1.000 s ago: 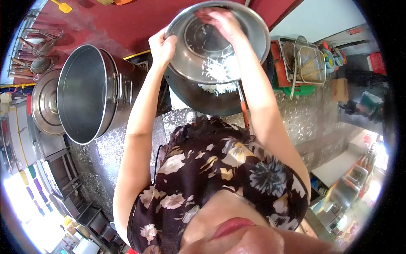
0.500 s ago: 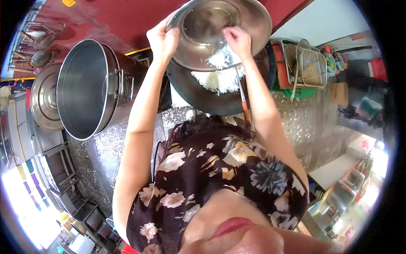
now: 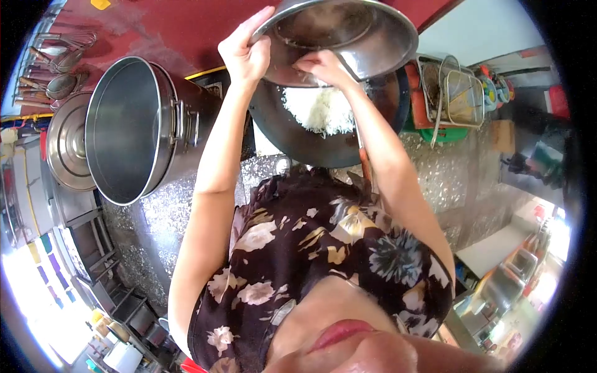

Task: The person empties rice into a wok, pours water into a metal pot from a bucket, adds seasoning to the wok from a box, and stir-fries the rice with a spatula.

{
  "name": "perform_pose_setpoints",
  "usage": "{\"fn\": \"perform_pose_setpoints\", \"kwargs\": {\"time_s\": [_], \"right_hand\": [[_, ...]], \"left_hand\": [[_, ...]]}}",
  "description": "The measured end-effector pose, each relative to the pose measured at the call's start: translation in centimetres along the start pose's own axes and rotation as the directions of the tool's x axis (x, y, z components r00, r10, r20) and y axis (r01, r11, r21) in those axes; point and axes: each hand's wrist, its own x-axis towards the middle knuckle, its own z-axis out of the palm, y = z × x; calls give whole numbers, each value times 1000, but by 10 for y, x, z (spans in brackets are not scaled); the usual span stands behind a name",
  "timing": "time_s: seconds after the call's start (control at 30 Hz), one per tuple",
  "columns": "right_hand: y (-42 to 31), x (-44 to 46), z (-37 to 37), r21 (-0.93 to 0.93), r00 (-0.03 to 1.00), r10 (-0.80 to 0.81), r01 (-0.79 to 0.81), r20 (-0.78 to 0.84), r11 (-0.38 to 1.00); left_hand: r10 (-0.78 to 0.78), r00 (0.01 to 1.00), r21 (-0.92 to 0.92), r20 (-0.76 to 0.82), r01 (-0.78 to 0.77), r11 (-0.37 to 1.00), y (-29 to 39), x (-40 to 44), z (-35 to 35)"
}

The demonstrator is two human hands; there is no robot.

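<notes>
- Dark, near-black brown floral top (image 3: 298, 248) is covering the torso.
- Pale cream and dusty-pink blossoms are scattering across the cloth, yellow-gold petals and leaves showing between them.
- One big blue-grey flower (image 3: 397, 260), spiky-petalled, is standing out on the right side of the chest.
- Neckline is dipping in an open, rounded scoop.
- Gathered, ruffled-looking fabric (image 3: 305, 178) is bunching along the far edge.
- Short sleeves are ending high, leaving both arms bare.
- Left hand (image 3: 247, 53) and right hand (image 3: 324, 67) are going gloveless, wrists showing bare.
</notes>
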Motion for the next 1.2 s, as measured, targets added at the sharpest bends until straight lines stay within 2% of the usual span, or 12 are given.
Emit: {"fn": "perform_pose_setpoints", "kwargs": {"time_s": [0.07,0.17,0.27,0.3,0.53,0.67,0.73,0.8,0.87,0.93,1.07,1.2], "right_hand": [[29,-7,-9,275,997,3,19,-79,961],[21,-11,-24,216,830,-141,298,-539,930],[35,-4,6,62,928,77,-58,-366,996],[19,-10,14,-159,830,-273,223,-487,962],[30,-62,16,119,997,-25,34,-79,992],[-14,-17,-36,-89,768,-220,209,-601,974],[-13,-10,-22,111,903,80,-36,-422,993],[7,-34,11,-3,936,-111,117,-333,993],[37,-63,22,18,964,265,-265,17,964],[68,-86,26,246,856,475,-424,-207,872],[48,-61,-41,352,560,302,-19,-771,936],[-16,-51,-70,417,406,287,281,-868,864]], "left_hand": [[98,995,102,-13,-96,990,-5,-5,-5],[106,992,51,-64,-103,993,10,-8,2],[162,981,61,-105,-156,986,11,-6,13],[210,970,80,-121,-201,976,9,-4,15],[347,926,185,-146,-319,929,-2,10,17],[351,928,221,-123,-320,921,11,4,24],[336,933,223,-128,-303,926,17,0,33],[327,933,200,-153,-295,934,11,2,36],[392,904,263,-172,-341,903,-10,5,30],[247,949,181,-197,-212,960,-9,-1,17],[173,965,164,-197,-141,976,5,-7,-3],[89,984,89,-154,-76,993,6,-10,-16]]}}
